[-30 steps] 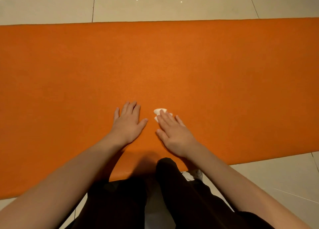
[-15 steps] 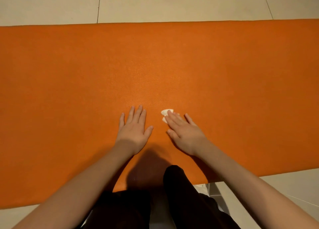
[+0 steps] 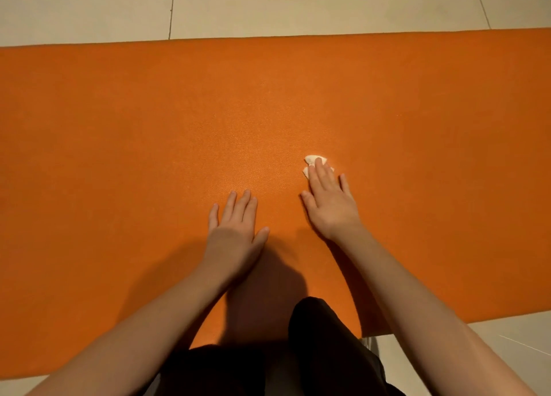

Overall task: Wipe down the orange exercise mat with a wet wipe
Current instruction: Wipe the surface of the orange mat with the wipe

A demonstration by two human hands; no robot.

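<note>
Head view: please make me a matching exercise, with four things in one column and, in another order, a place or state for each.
1 left hand
2 right hand
3 wet wipe
4 orange mat

a spread on the tiled floor
b presses down on the wipe
c lies flat on bare mat, holding nothing
d white, crumpled, partly under a hand

Pairs: 1-c, 2-b, 3-d, 4-a

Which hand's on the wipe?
The right hand: its fingers press the white wet wipe onto the orange mat. The left hand rests flat on bare mat.
</note>
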